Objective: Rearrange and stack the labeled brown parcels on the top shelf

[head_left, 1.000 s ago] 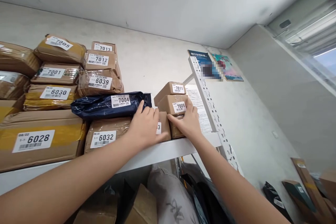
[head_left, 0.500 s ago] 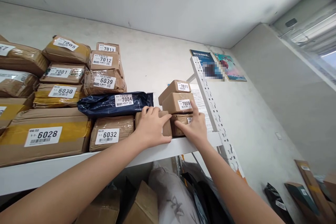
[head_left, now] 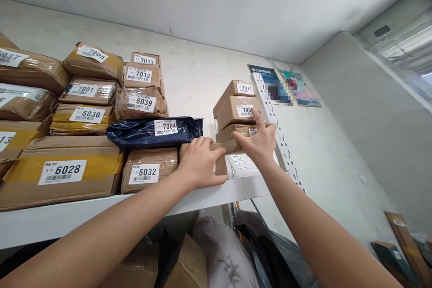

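Note:
My left hand [head_left: 199,164] is closed over a small brown box [head_left: 220,163] that sits on the white shelf [head_left: 101,216], right of parcel 6032 [head_left: 148,168]. My right hand [head_left: 261,144] grips a stack of three brown boxes from its right side: box 7011 [head_left: 236,89] on top, box 7009 [head_left: 232,114] in the middle, and an unreadable one [head_left: 231,135] at the bottom. The index finger points up along box 7009. The stack is raised off the shelf. Beneath it lies a pale flat parcel with a white label [head_left: 241,163].
Parcels fill the shelf's left: 6028 [head_left: 60,171], a navy bag 7004 [head_left: 151,129], 6039 [head_left: 140,103], 7012 [head_left: 141,74] and others. A perforated white upright [head_left: 280,144] stands just right of the stack. More bags and boxes sit below the shelf [head_left: 219,256].
My right hand has lifted the three-box stack up off the shelf, uncovering the pale labelled parcel beneath. My left hand has stayed on the small brown box.

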A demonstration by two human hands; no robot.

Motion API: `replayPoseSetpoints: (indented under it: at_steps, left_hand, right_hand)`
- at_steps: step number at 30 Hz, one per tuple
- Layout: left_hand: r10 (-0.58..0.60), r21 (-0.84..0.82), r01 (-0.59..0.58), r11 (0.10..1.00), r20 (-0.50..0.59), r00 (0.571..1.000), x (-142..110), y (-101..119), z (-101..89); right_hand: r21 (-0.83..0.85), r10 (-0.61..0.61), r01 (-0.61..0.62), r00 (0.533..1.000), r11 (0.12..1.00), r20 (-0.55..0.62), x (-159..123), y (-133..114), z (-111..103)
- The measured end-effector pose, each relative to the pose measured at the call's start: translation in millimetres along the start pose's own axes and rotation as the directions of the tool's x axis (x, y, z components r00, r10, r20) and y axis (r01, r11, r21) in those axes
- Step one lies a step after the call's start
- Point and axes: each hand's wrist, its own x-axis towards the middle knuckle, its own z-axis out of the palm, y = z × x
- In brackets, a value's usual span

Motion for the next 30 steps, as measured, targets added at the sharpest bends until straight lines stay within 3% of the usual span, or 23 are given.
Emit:
replayPoseSetpoints:
  at_steps: [3,5,9,13,16,19,25,27,30]
  left_hand:
    - [0.084,0.033,-0.082,0.996,-0.060,0.995,-2.9,-6.4,-7.6]
    - [0.128,0.131,-0.108,0.985,-0.156,0.979,-1.6,-12.4,-18.1]
    - [0.034,0.284,0.057,0.957,-0.306,0.952,11.3,-27.7,-41.8]
    - [-0.068,0.283,0.123,0.951,-0.195,0.978,25.0,-42.3,-54.5]
    - [-0.109,0.163,0.122,0.979,-0.084,0.990,29.2,-51.6,-61.4]
    - [-0.171,-0.023,0.170,0.985,-0.130,0.977,35.0,-58.4,-71.6]
    - [-0.475,-0.235,0.422,0.876,-0.255,0.842,77.6,-53.7,-92.5]
    - [-0.565,-0.256,0.511,0.821,-0.230,0.793,99.9,-48.0,-96.6]
    - [-0.684,-0.242,0.649,0.721,-0.105,0.722,133.6,-37.3,-97.7]
  right_hand:
    - [0.036,-0.029,0.030,0.999,0.999,-0.031,7.7,-19.0,2.7]
    - [0.062,-0.041,0.042,0.999,0.997,-0.022,11.6,-32.8,4.9]
    - [0.138,-0.045,0.041,0.999,0.990,0.027,8.3,-58.0,15.6]
    - [0.175,-0.047,0.033,0.996,0.984,0.080,-4.7,-75.2,31.5]
    - [0.152,-0.041,0.026,0.995,0.988,0.092,-10.9,-82.4,39.2]
    - [0.131,-0.009,-0.004,0.995,0.991,0.096,-12.5,-86.3,41.6]
    - [0.090,0.000,-0.013,0.990,0.996,0.143,-12.4,-86.5,38.4]
    - [0.112,-0.054,0.036,0.986,0.993,0.161,-10.4,-79.8,35.7]
    - [0.238,-0.155,0.118,0.977,0.964,0.145,-2.3,-60.7,30.5]
